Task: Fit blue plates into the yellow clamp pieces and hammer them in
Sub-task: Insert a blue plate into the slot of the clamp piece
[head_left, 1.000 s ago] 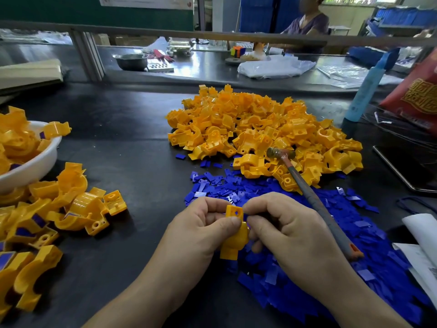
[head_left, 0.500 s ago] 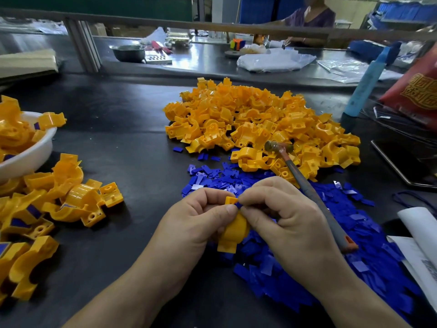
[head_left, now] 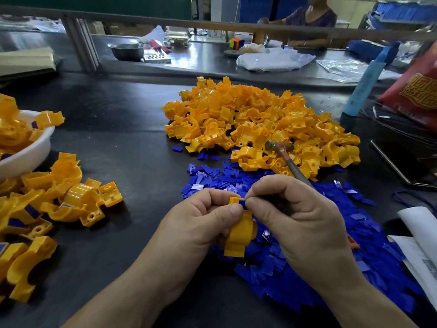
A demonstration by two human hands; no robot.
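Hands meet just above the blue pile: our left hand (head_left: 201, 223) grips 1 yellow clamp (head_left: 241, 235) upright between thumb and fingers, and our right hand (head_left: 300, 223) pinches a blue plate (head_left: 241, 202) against the clamp's top end, at 12 o'clock on the piece. The hammer (head_left: 287, 159) appears to run under the right palm too, its head resting on the loose clamp heap (head_left: 260, 124) at 1 o'clock from our hands; how firmly it is held we cannot tell.

To do this step well, we judge that the plate should sit square in its slot before any blow, so we would steady the clamp with the left thumb and press the plate flat, not at a slant. Only a sliver of blue shows, so how deep it sits is unclear.

Spare plates (head_left: 307, 256) lie spread under and to 3 o'clock of our hands. What look like finished pieces (head_left: 78, 202) lie at 9 o'clock, by the white bowl (head_left: 35, 152). Before hammering, we would set the clamp on bare table (head_left: 132, 143), clear of the slippery plates.
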